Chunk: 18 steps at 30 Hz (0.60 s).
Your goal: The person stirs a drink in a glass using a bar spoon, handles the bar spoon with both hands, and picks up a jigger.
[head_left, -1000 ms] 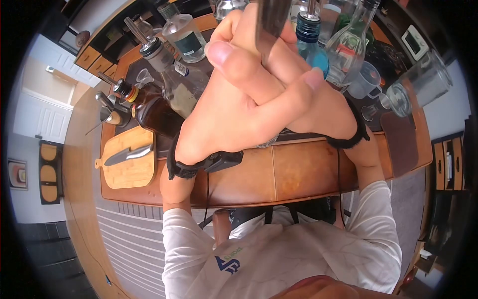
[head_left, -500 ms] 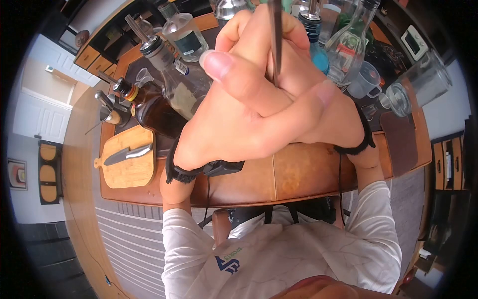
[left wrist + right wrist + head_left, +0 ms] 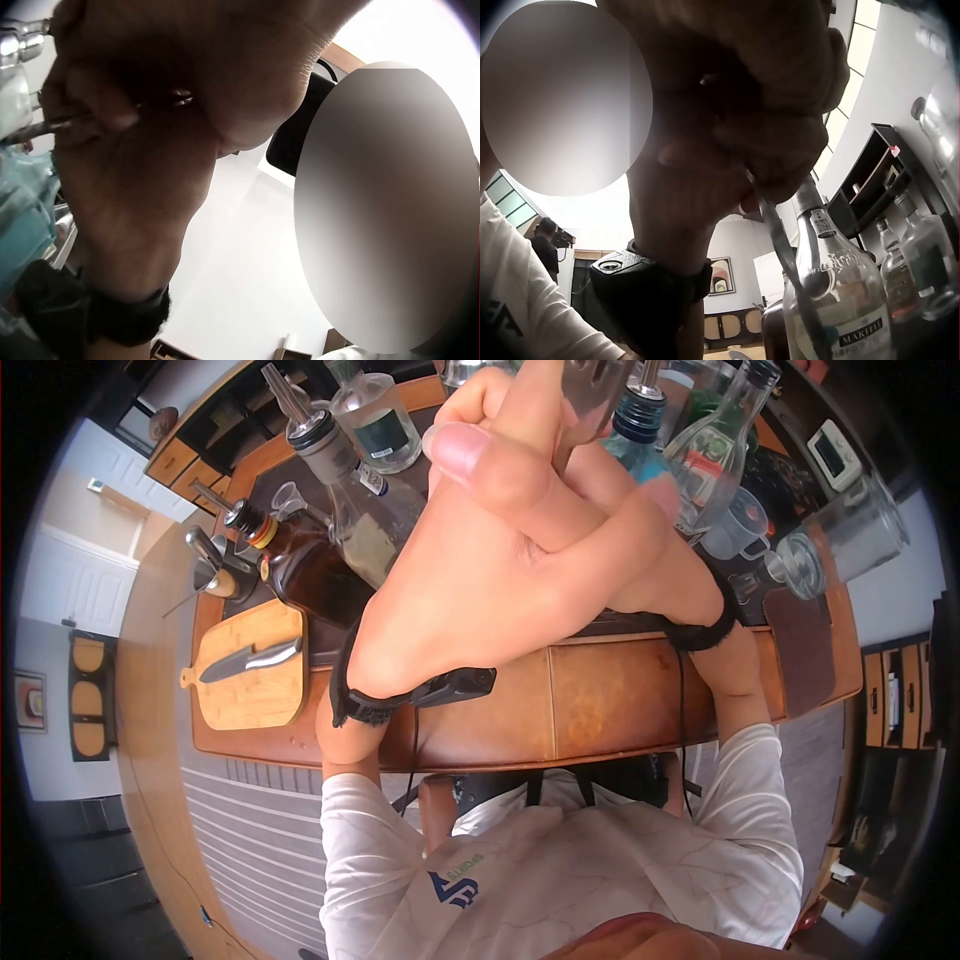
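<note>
Both hands are raised over the near side of the table, overlapping with crossed thumbs. The left hand (image 3: 470, 590) and the right hand (image 3: 670, 575) grip a metal tool (image 3: 598, 395) between them; its flat upper part with small slots sticks up past the fingers. Its thin shaft (image 3: 37, 131) shows in the left wrist view beside the curled fingers of the right hand (image 3: 135, 180). In the right wrist view a long metal strip (image 3: 784, 247) slants down from the hands, before a clear bottle (image 3: 844, 300). The palms hide the tool's middle.
Left of the hands stand a brown bottle (image 3: 315, 575) and clear bottles (image 3: 375, 425); a knife (image 3: 250, 659) lies on a wooden board (image 3: 255, 700). On the right are a blue bottle (image 3: 637, 440), a plastic jug (image 3: 735, 525) and a glass jar (image 3: 860, 525).
The metal tool has turned from its narrow edge to its broad, slotted side and stands slightly further right. The hands remain joined, and the head view has shifted slightly.
</note>
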Each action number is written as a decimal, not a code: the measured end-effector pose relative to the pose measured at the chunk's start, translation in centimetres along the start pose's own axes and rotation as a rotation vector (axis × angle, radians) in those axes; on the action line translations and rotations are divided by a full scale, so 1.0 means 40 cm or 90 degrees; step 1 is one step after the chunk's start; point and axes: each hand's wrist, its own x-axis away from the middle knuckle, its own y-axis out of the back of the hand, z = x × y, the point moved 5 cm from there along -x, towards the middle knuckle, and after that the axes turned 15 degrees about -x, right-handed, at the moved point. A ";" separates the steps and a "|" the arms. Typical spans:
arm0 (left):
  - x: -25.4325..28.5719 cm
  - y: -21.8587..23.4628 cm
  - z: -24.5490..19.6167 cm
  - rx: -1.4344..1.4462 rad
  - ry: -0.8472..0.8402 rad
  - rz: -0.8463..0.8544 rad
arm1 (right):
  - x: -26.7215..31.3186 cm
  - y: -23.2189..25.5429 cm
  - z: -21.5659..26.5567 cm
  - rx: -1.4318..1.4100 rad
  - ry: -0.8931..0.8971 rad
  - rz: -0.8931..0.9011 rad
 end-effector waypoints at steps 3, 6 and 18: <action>-0.001 0.002 -0.005 -0.017 -0.011 -0.004 | 0.003 -0.002 -0.009 -0.013 -0.070 -0.026; -0.005 0.007 0.001 -0.033 -0.025 -0.005 | 0.007 0.003 0.000 -0.021 -0.116 -0.045; -0.017 -0.024 0.021 0.148 -0.024 -0.029 | 0.035 -0.006 -0.009 0.373 0.155 0.016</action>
